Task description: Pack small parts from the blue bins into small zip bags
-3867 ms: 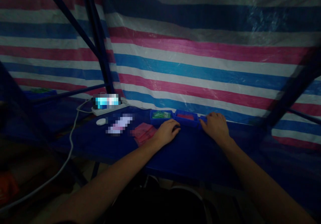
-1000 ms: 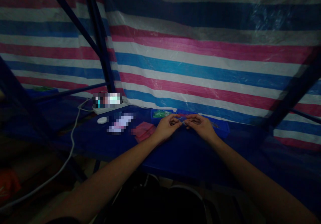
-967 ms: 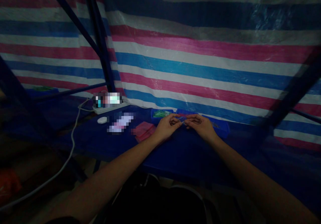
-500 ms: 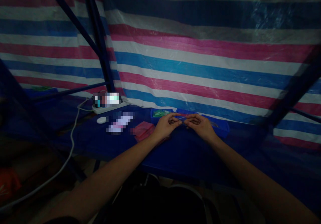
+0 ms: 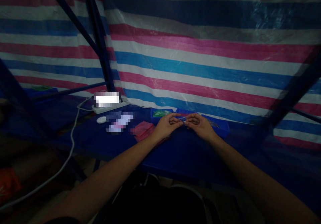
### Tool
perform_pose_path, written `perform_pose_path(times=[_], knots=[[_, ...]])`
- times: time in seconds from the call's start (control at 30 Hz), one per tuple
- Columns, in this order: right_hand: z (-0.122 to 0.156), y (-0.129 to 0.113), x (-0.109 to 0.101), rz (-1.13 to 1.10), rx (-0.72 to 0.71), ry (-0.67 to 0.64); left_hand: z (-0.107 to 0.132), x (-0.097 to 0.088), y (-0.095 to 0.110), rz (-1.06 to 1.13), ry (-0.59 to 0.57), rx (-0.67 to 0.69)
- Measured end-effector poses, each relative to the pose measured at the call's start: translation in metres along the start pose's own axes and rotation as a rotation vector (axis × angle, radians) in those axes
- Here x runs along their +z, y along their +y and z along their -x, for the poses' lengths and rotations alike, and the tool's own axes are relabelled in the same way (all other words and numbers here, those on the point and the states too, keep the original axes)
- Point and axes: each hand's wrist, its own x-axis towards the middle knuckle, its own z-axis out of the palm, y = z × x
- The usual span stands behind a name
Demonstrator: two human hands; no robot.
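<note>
My left hand (image 5: 168,123) and my right hand (image 5: 199,125) meet over the blue table, thumbs and fingertips pinched close together. Between the fingertips is a small, shiny, clear-looking piece (image 5: 183,119), too small and dim to name. Both hands seem to grip it, one at each side. Beside my left wrist lies a pile of pink-red sheets or pouches (image 5: 143,130). Behind my left hand stands a blue bin with green items (image 5: 160,113). Past my right hand is another blue bin (image 5: 222,127), its contents hard to make out.
A white power strip (image 5: 110,107) with a pale cable (image 5: 72,140) sits at the back left. Nearer are a white round object (image 5: 101,120) and a blurred-out phone-like item (image 5: 121,122). Blue metal posts (image 5: 100,50) flank the table; a striped sheet (image 5: 200,60) hangs behind.
My hands stay almost in place; the fingertips shift slightly and the small shiny piece shows more clearly between them. The blurred patch on the power strip looks brighter.
</note>
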Motion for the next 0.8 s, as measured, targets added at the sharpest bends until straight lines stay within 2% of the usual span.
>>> perform_pose_path(times=[0.17,0.3,0.47,0.63,0.8], knots=[[-0.001,-0.001,0.001,0.041,-0.031,0.089,0.004,0.0,0.006,-0.211,0.053,-0.009],[0.006,-0.009,0.005,0.223,-0.202,0.164,0.005,0.004,0.011,-0.131,0.009,0.008],[0.015,-0.017,0.011,0.502,-0.393,0.098,0.002,0.006,0.008,0.029,-0.021,0.028],[0.015,-0.018,0.012,0.573,-0.415,0.012,-0.001,0.001,0.0,-0.024,0.049,-0.005],[0.015,-0.02,0.012,0.582,-0.42,-0.027,0.0,0.0,0.003,-0.038,0.017,0.0]])
